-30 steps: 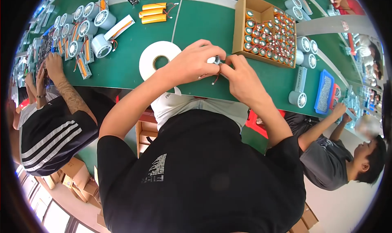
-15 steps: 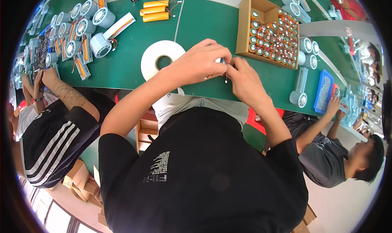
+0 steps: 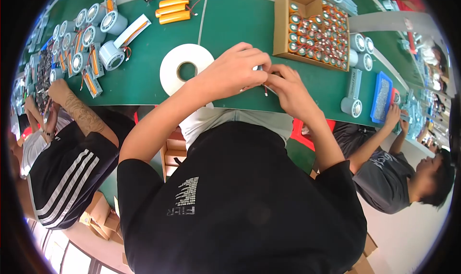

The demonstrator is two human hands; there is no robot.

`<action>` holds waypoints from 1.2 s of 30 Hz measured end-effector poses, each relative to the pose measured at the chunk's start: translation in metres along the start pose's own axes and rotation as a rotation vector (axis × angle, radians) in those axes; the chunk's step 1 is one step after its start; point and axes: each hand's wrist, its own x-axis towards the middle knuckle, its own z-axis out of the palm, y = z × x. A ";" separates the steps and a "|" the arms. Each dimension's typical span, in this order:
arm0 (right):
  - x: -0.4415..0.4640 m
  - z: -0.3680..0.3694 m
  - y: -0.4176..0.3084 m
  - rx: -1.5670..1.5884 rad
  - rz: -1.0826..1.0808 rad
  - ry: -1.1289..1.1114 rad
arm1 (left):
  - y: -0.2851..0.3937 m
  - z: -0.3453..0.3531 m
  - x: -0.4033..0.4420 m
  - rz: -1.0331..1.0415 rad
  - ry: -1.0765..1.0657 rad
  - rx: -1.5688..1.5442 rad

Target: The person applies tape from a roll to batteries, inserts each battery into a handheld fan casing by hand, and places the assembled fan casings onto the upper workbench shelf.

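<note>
My left hand (image 3: 238,71) and my right hand (image 3: 291,87) meet above the front edge of the green table. The fingers of both are closed around one small object, mostly hidden between them. A pale bit of it shows at the left fingertips, and a short wire with a white plug (image 3: 266,94) hangs below. Beside my left forearm lies a large roll of white tape (image 3: 168,70). Farther back are orange battery packs (image 3: 174,10) with wires. Behind my right hand stands a cardboard box (image 3: 282,26) holding many wired batteries.
Grey-blue fan housings (image 3: 114,23) crowd the table's left side; another fan (image 3: 353,94) lies at right beside a blue tray (image 3: 380,101). Co-workers sit on both sides, a tattooed forearm (image 3: 81,111) at left. A red bin (image 3: 302,135) stands below the table edge.
The view has shifted slightly, so the table items sit a little higher and further left. Both hands stay together on the small object, with the right fingers slightly repositioned.
</note>
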 end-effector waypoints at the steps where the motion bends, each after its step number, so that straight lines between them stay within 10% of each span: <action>1: -0.006 -0.005 0.002 0.166 0.070 0.003 | 0.000 0.000 0.001 0.006 -0.007 0.004; 10: -0.003 -0.026 0.001 0.453 0.442 -0.147 | 0.004 -0.011 0.007 0.053 -0.117 0.073; 15: -0.081 -0.053 0.009 0.218 0.162 0.583 | -0.013 -0.085 0.030 -0.109 0.056 0.095; 18: -0.111 -0.077 0.037 -0.629 0.619 0.869 | -0.080 -0.123 0.083 -0.220 0.220 0.248; 21: -0.136 -0.069 0.092 -0.722 0.945 0.668 | -0.199 -0.111 0.107 -0.298 0.259 0.386; 23: -0.144 -0.082 0.085 -0.298 1.058 0.449 | -0.156 -0.121 0.112 -0.334 0.225 0.486; 28: -0.150 -0.098 0.015 0.124 0.424 0.162 | -0.023 -0.146 0.019 -0.619 -0.274 0.102; 30: -0.093 -0.075 -0.018 0.080 0.115 0.109 | 0.007 -0.120 -0.028 -0.460 -0.432 0.540; 36: 0.089 -0.029 -0.060 -0.455 -0.589 0.215 | 0.004 -0.096 -0.072 -0.597 -0.342 0.462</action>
